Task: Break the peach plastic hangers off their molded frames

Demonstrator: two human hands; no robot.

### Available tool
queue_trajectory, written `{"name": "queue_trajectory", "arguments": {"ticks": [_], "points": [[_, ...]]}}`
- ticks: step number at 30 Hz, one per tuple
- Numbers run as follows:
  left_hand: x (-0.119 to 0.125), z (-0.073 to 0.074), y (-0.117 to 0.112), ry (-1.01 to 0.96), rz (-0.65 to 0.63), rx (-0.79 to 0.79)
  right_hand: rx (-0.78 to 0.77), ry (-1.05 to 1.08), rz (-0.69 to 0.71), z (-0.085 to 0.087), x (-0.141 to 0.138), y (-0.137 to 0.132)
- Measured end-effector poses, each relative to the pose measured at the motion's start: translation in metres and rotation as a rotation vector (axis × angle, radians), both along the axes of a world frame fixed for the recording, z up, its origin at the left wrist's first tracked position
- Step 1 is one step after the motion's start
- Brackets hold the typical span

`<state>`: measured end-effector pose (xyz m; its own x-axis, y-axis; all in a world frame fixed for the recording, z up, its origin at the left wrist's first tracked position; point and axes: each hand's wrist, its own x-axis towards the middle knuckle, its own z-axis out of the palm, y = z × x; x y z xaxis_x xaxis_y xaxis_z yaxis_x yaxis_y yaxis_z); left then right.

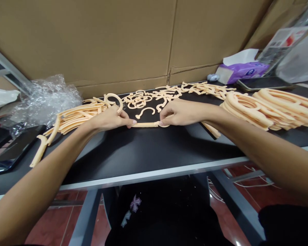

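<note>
Fingertips of my left hand (118, 118) pinch the left end of a narrow peach-coloured plastic hanger piece (145, 125). At its right end, my right hand (178, 112) is closed around a small rounded part, mostly hidden by the fingers. A large curved peach part (115, 96) rises behind my left hand; whether it joins the held piece I cannot tell. Just beyond the held piece lies a loose hanger hook (145, 112). Another strip (210, 130) shows from under my right forearm.
Finished-looking hangers (284, 109) are stacked at right, long strips (74, 119) at left. Loose hooks (169, 94) spread along the back. Bubble wrap (51, 95), a tablet (15, 150), a purple tissue pack (243, 71) and a phone (265, 83) also lie on the black table (149, 153).
</note>
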<state>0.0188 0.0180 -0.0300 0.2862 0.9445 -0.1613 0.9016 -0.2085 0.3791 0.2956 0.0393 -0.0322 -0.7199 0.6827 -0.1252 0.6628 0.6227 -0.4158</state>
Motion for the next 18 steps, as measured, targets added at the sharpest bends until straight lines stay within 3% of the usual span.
{"name": "queue_trajectory", "arguments": {"ticks": [8,18], "points": [[0.003,0.004,-0.005,0.012,0.025,-0.004,0.286,-0.158,-0.013,0.002,-0.001,-0.018],[0.001,0.008,-0.006,-0.02,0.079,0.066,0.394,-0.083,-0.052,-0.003,0.002,-0.015]]}}
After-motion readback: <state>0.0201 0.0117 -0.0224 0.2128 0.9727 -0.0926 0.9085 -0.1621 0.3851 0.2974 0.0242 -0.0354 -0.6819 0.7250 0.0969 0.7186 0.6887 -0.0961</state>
